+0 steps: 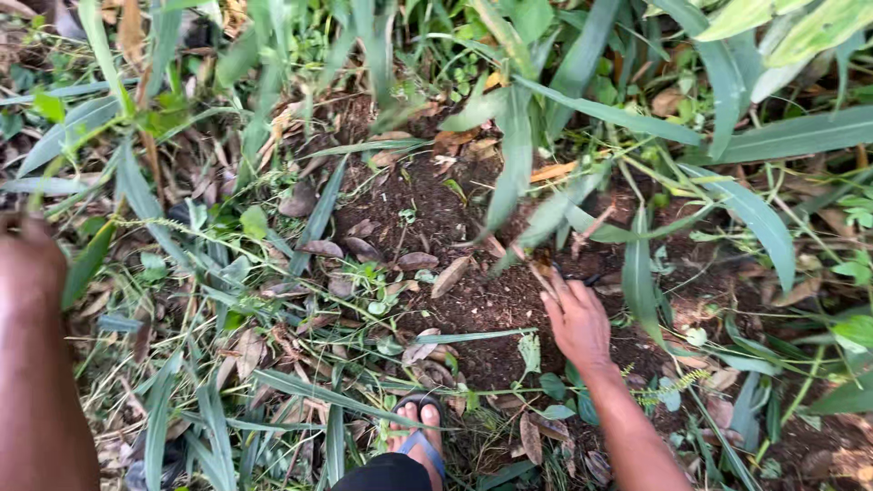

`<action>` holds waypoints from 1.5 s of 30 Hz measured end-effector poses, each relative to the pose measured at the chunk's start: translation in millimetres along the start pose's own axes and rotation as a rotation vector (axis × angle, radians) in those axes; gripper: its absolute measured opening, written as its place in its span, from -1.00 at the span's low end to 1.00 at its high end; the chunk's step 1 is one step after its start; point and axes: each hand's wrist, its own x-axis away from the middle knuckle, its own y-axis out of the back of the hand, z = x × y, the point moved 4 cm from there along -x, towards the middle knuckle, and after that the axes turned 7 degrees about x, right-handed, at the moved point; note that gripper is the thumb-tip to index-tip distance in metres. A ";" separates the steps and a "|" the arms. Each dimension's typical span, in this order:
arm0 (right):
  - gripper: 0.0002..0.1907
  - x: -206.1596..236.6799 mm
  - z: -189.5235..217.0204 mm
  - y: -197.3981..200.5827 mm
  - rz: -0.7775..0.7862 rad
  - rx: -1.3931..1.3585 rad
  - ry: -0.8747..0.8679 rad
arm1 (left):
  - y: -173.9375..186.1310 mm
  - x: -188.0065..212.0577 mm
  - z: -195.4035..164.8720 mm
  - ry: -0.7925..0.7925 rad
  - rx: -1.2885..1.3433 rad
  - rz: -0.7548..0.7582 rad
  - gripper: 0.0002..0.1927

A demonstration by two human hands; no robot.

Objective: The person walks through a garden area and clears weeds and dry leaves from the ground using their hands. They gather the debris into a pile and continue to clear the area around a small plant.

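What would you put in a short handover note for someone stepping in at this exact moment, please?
Right hand: down on the bare soil patch, fingers at the base of a long-leaved plant; whether it grips anything cannot be told.
Left hand: blurred at the left edge, over grass, grip unclear.
Foot in a sandal stands at the patch's near edge.
Done: soil partly bared, dry leaves scattered on it.
Left: plant and weeds stand rooted around the patch.

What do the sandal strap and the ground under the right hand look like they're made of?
Sandal strap: looks like rubber or soft plastic, blue-grey and matte, a smooth band between the toes; hard to be sure. Ground by the right hand: dark, crumbly, damp-looking soil scattered with dry brown leaves, dull and brittle-looking.
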 end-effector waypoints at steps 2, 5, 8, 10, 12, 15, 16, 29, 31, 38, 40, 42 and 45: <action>-0.55 1.7 -0.2 -4.9 0.075 -0.074 -0.127 | -12.1 22.1 -7.3 0.014 -0.137 0.110 -0.82; -0.60 5.9 8.7 -6.1 0.019 -0.188 -0.181 | -94.8 91.5 -109.2 -0.100 -0.057 0.453 -0.83; -0.62 13.6 20.9 -15.6 0.089 -0.406 -0.326 | -191.3 169.2 -222.8 -0.070 0.228 0.746 -0.67; -0.64 19.7 32.3 -25.2 0.184 -0.553 -0.432 | -235.6 198.7 -272.2 -0.102 0.139 0.740 -0.55; -0.65 23.9 46.4 -34.0 0.268 -0.665 -0.494 | -253.4 205.6 -293.7 -0.157 0.126 0.627 -0.40; -0.68 21.1 68.5 -41.1 0.247 -0.883 -0.503 | -266.7 205.1 -294.3 0.089 0.220 0.803 -0.48; -0.67 19.5 74.3 -45.3 0.291 -0.892 -0.555 | -269.0 208.2 -294.8 0.234 0.348 0.913 -0.67; -0.74 -8.9 82.0 -51.4 0.409 -0.772 -0.784 | -220.0 215.9 -329.3 0.039 0.663 0.757 -0.82; -0.75 -7.8 72.8 -46.5 0.307 -0.847 -0.737 | -223.0 228.1 -313.7 -0.131 0.360 0.798 -0.79; -0.73 7.1 53.3 -51.5 0.276 -0.888 -0.655 | -211.5 284.3 -205.0 -0.435 -0.092 0.738 -0.74; -0.73 11.8 48.9 -54.9 0.295 -0.884 -0.691 | -186.8 280.5 -139.4 -0.212 -0.105 0.721 -0.88; -0.73 14.4 45.6 -56.7 0.294 -0.900 -0.694 | -157.4 282.5 -60.8 0.220 -0.215 0.748 -0.79; -0.73 15.6 42.1 -56.7 0.266 -0.965 -0.683 | -115.8 288.8 16.0 0.045 -0.346 0.572 -0.83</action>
